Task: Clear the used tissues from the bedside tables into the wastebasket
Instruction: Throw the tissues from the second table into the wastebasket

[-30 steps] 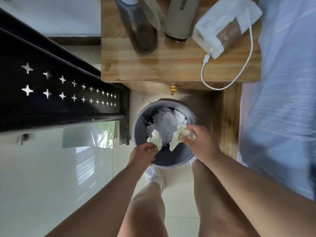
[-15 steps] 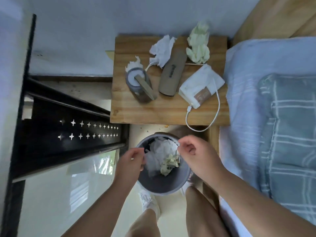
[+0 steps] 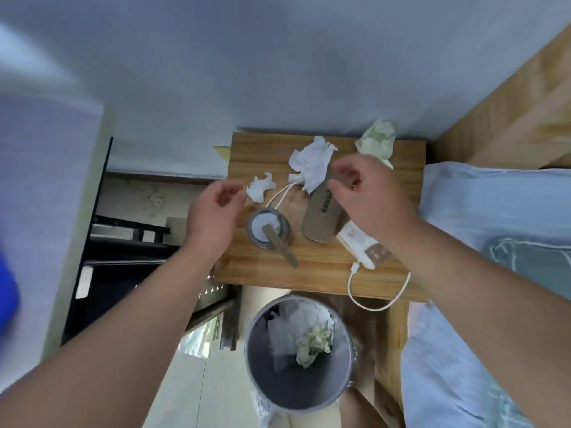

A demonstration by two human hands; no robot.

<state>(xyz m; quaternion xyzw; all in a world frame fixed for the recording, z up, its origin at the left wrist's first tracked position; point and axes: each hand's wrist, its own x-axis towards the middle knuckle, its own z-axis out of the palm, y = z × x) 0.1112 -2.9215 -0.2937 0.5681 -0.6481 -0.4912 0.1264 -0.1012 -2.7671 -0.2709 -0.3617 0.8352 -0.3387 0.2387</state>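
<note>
Three used tissues lie on the wooden worktop (image 3: pixel 324 273) in the upper middle of the frame: a small white tissue (image 3: pixel 261 188), a large white tissue (image 3: pixel 312 163) and a pale green tissue (image 3: pixel 377 140) at the far right corner. The wastebasket (image 3: pixel 262 366), lower centre, already holds crumpled tissues.

The left hand (image 3: pixel 213 217) hovers just beside the small white tissue, its grip apart and empty. The right hand (image 3: pixel 367 202) hangs over the brown case (image 3: pixel 319 217) next to the large white tissue, fingers loosely curled and apart, holding nothing.

The likely trouble is the clutter. A thin white cable (image 3: pixel 281 196) runs out from under the large white tissue (I cannot tell whether it is caught in the folds), so a quick snatch could drag it along. The lidded jar (image 3: pixel 268 230) stands close below the left hand and could be knocked on the way back. A loose grip could also drop a tissue on the floor short of the wastebasket.
</note>
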